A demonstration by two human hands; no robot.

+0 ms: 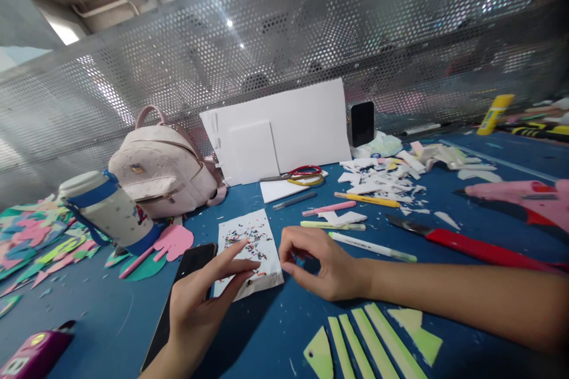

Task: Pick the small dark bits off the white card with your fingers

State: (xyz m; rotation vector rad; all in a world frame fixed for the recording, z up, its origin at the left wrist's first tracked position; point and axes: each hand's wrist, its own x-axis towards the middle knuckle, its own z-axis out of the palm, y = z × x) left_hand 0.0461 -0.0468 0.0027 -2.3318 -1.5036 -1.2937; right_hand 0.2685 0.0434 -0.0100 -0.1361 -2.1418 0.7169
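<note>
A small white paper sheet (249, 251) sprinkled with tiny coloured bits lies on the blue table. My left hand (200, 302) rests at its near left corner, index and middle fingers stretched out over the paper. My right hand (317, 263) sits at the sheet's right edge, fingers curled with thumb and fingertips pinched together; what they pinch is too small to make out. A black phone (184, 290) lies partly under my left hand.
Nearby lie a pink backpack (164, 169), a tumbler (106, 210) on its side, white foam boards (284, 127), scissors (304, 174), several pens (355, 231), a red-handled cutter (471, 246), a pink glue gun (520, 195), green paper strips (368, 340) and coloured cut-outs (40, 240). Perforated metal screen behind.
</note>
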